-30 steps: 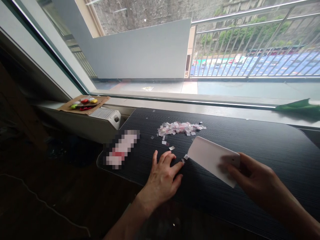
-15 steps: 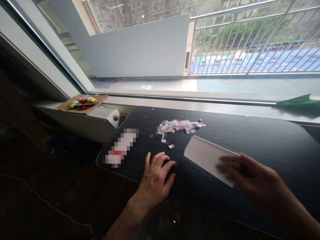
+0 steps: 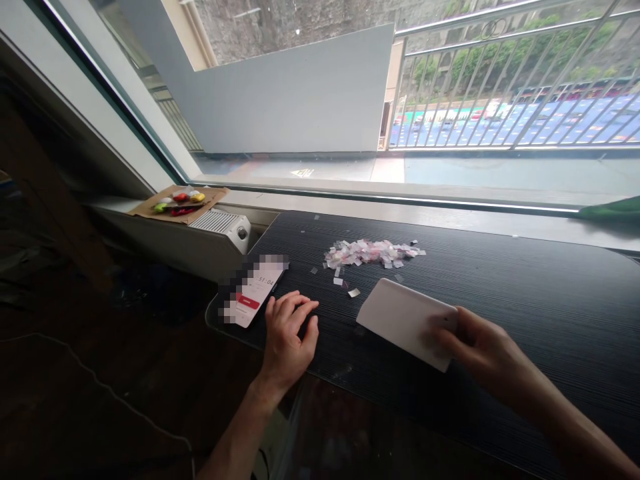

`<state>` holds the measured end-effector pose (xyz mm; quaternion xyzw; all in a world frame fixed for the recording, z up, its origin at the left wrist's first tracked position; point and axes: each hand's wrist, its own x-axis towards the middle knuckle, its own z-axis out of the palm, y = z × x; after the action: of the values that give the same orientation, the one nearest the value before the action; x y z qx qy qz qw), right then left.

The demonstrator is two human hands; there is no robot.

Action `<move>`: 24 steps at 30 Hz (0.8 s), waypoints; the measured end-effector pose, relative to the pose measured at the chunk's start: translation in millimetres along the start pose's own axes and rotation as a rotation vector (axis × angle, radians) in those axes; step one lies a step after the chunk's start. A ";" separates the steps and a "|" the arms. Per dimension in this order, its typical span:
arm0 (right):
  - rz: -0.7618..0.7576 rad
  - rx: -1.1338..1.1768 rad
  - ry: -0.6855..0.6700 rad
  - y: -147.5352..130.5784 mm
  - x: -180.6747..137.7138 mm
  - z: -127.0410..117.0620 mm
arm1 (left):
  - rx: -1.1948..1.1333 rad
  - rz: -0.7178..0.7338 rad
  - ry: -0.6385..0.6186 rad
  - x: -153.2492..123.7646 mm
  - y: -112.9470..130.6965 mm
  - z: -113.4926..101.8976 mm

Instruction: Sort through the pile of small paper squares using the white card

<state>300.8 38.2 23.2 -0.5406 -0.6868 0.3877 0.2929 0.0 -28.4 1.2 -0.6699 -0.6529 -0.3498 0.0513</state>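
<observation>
My right hand [image 3: 475, 340] grips a white rectangular flat piece [image 3: 405, 320] by its right end. The piece has a small hole near the held corner and a slightly bowed left edge; it is tilted over the table. My left hand [image 3: 290, 333] is empty, its fingers loosely bent and the thumb apart, close to the phone [image 3: 255, 287]. Beyond the white piece lies a heap of small pale paper or plastic scraps [image 3: 370, 253]. A few loose scraps [image 3: 354, 293] lie in front of the heap. A faint clear bit [image 3: 359, 330] sits by the white piece's lower left corner.
The dark wood-grain table [image 3: 525, 300] stands against a window sill [image 3: 450, 217]. Left of it are a white heater [image 3: 225, 230] and cardboard [image 3: 145, 205] bearing colourful items [image 3: 183, 199]. Green material [image 3: 613, 210] lies at right. A white cable [image 3: 115, 393] crosses the floor.
My left hand has moved left, nearer the phone, uncovering a faint clear bit on the table. My right hand has shifted left with the white piece. The camera view has turned slightly left.
</observation>
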 end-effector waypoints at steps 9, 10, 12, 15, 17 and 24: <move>0.100 0.152 -0.341 -12.0 -10.4 5.3 | -0.009 -0.006 -0.014 -1.8 4.2 0.1; 0.112 0.184 -0.333 -13.0 -12.9 7.1 | -0.010 -0.013 -0.017 -1.8 4.3 -0.1; 0.129 0.232 -0.302 -14.5 -17.4 9.9 | -0.013 -0.030 -0.026 -1.8 4.5 0.0; 0.153 0.260 -0.299 -16.7 -21.6 11.0 | -0.018 -0.049 -0.030 -1.7 4.8 0.4; 0.172 0.273 -0.321 -19.1 -22.7 10.1 | -0.017 -0.050 -0.028 -1.8 4.8 0.5; 0.151 0.248 -0.306 -26.5 -34.6 7.2 | 0.008 -0.033 -0.032 -2.0 5.1 -0.5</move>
<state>289.6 0.0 42.5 -0.4850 -0.6279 0.5677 0.2196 4.6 -31.0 2.5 -0.6645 -0.6659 -0.3370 0.0377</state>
